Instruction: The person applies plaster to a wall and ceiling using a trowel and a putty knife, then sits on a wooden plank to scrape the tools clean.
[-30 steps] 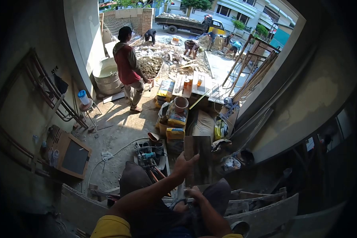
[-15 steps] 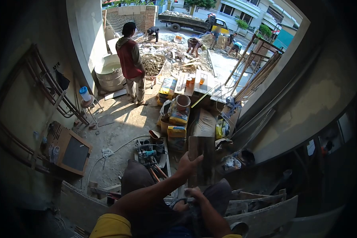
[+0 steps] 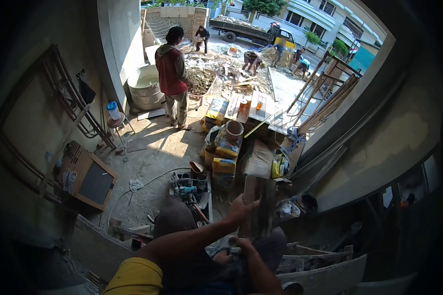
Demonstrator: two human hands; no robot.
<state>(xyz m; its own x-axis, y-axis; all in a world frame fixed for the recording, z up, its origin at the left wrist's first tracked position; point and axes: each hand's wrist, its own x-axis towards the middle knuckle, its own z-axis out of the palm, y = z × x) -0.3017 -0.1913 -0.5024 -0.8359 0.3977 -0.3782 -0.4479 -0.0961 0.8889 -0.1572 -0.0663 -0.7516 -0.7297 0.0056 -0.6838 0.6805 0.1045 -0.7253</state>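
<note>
My left hand (image 3: 242, 210) grips the left edge of a wooden board (image 3: 251, 189), raised in front of my knees. The board has a brown narrow face and a darker face to its right, smeared by motion. Just below it, my right hand (image 3: 242, 243) has curled fingers near the board's lower end. A small greyish tip shows at those fingers, but what they hold is too dark to make out. Both forearms pass over my bent legs. Left of the board, a tool box (image 3: 210, 196) contains a teal power tool (image 3: 187, 189) and long-handled tools.
Cement bags (image 3: 224, 167) and a sack (image 3: 257, 160) lie ahead. A person in a red vest (image 3: 171, 71) stands beside a water-filled drum (image 3: 145, 91) and a wheelbarrow (image 3: 202, 81) of rubble. Wooden planks (image 3: 325, 273) flank me. A cable (image 3: 152, 181) crosses the floor.
The view has shifted slightly, moving the surroundings right and down. The board stays in my left hand and its angle has changed a little. A distant bending person has straightened up.
</note>
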